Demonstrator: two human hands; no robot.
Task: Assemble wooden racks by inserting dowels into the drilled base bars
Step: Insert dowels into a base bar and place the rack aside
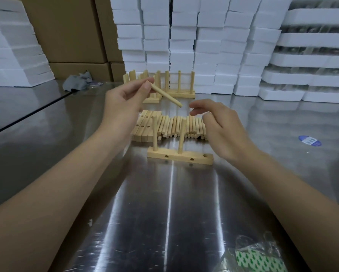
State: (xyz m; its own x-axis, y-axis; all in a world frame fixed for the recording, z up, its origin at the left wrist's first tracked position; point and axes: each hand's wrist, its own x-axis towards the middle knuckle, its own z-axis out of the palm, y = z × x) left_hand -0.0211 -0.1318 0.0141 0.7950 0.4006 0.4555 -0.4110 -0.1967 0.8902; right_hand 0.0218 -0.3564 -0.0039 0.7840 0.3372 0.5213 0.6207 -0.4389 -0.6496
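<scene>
Crinkled plastic bag [253,256] lies nearest, before the base bar [180,158] — two standing dowels [155,134] sit in it. Above that bar the left hand [123,101] pinches a tilted dowel [167,96]; the right hand [221,130] hovers loose-fingered, empty.

Bare desk [137,213] lies open in front of the base bar [176,158], whose two upright dowels [154,138] block its left half. Behind, loose dowels [176,126] and spare bars [143,124], seemingly touching, fill the surface; finished racks [179,85] and foam blocks [184,36] close the far side.
</scene>
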